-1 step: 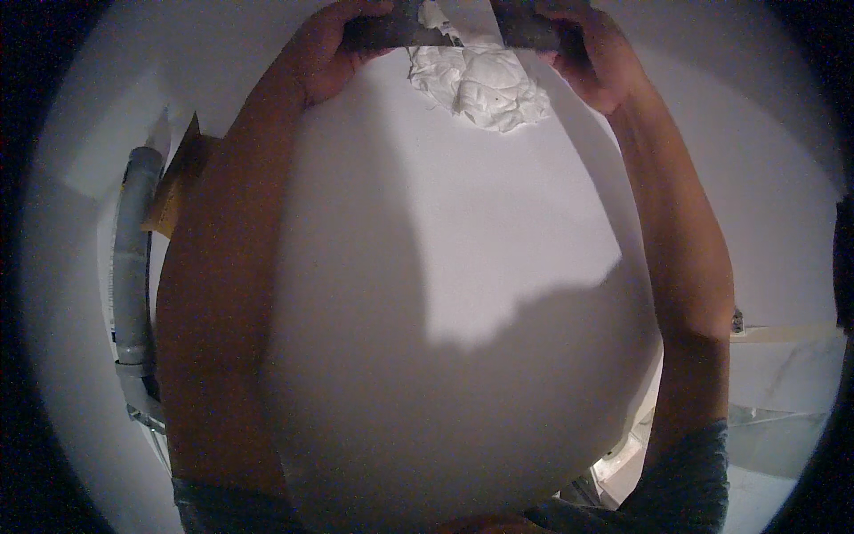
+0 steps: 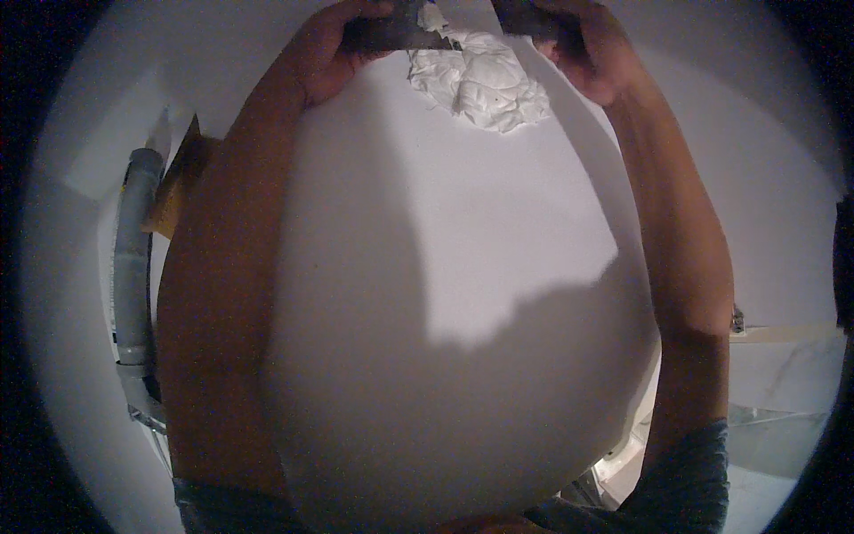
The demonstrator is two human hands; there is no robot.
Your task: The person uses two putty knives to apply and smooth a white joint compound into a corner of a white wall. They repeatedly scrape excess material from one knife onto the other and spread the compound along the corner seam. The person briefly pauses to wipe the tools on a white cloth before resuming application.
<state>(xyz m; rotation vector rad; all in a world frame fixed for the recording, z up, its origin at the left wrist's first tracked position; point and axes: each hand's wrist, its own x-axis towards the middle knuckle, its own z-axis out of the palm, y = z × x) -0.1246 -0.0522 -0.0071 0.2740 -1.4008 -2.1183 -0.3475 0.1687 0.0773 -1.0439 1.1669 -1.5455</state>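
My left hand grips a dark flat scraper blade at the top of the view. A dab of white paste sits on its right end. My right hand is closed on a second dark flat blade; I cannot tell whether the two blades are one tool. Just below and between the hands, a lump of white plaster paste lies on a large white surface. Both forearms reach up along the sides of that surface.
A grey corrugated pipe runs down the left side, with a brown cardboard piece beside it. Pale marbled tile shows at the lower right. A shadow covers the lower half of the white surface.
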